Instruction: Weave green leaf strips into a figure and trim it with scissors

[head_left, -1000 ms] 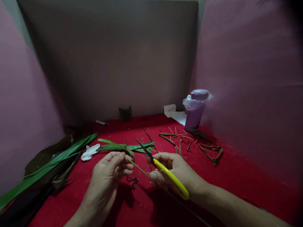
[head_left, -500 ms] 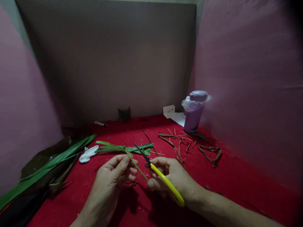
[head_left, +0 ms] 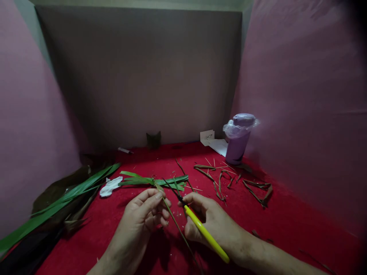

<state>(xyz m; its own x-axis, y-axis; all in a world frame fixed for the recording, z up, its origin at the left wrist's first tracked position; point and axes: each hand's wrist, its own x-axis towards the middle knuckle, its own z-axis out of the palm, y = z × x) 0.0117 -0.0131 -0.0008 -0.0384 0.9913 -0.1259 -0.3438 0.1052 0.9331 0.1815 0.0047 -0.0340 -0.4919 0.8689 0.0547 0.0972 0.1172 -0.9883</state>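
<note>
Pinched between the thumb and forefinger of my left hand (head_left: 143, 217) is a thin green-brown leaf strip (head_left: 179, 227). Its long end runs down to the lower right, under the scissors. My right hand (head_left: 210, 219) is closed around scissors with a yellow handle (head_left: 205, 233). Their dark blades point up and left, close to my left fingertips, and I cannot tell whether they are apart. Just beyond both hands lies a bundle of cut green leaf strips (head_left: 137, 180) on the red cloth (head_left: 137, 158).
Long green leaves (head_left: 71, 194) and a crumpled white tissue (head_left: 110, 186) lie at left. Bent brown leaf pieces (head_left: 259, 191) and several thin sticks (head_left: 220, 167) are spread at right. Behind them stand a purple tumbler (head_left: 237, 147) and a folded white card (head_left: 207, 137).
My right fingers have let go of the strip's long end, which now trails to the lower right. My left hand still pinches it. The view has shifted slightly.
</note>
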